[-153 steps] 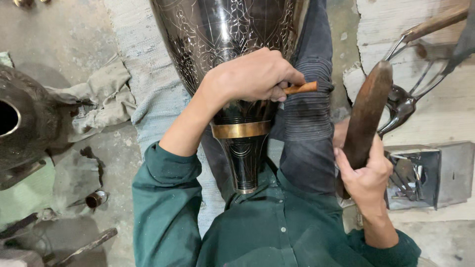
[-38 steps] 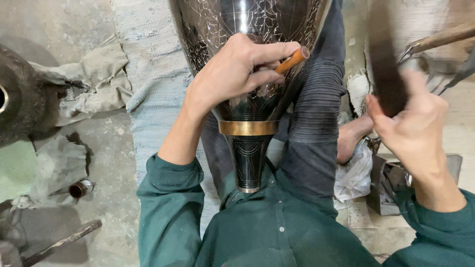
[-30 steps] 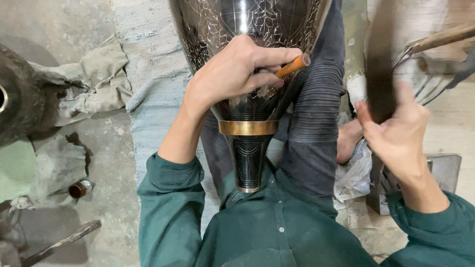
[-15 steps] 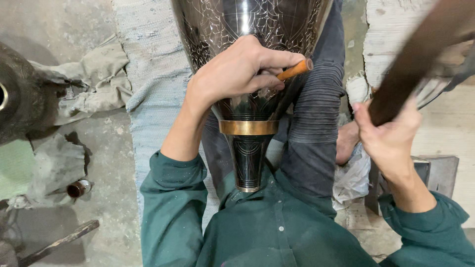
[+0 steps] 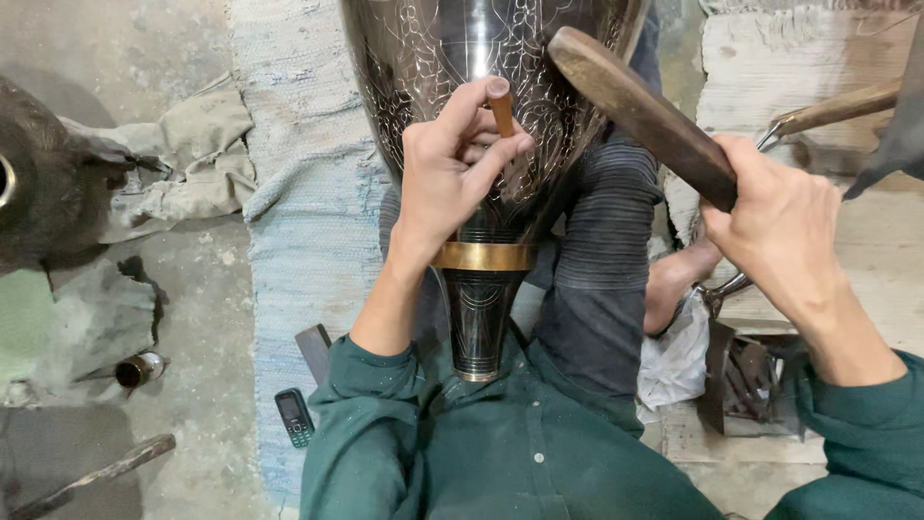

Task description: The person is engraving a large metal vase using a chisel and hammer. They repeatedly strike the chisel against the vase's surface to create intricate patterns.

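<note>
A large dark engraved metal vase with a brass band at its neck lies between my knees, its narrow foot toward my chest. My left hand rests on the vase body and pinches a short orange-handled chisel upright against the engraved surface. My right hand grips a brown wooden mallet, whose rounded head hangs just right of the chisel top, not touching it.
A pale woven mat lies under the vase. A small mobile phone sits on the floor by my left elbow. Crumpled cloth and a dark metal vessel are at left. Metal tongs and a tool box are at right.
My right hand swung the wooden mallet from the far right in toward the chisel. My left hand turned the chisel from lying sideways to standing upright on the vase.
</note>
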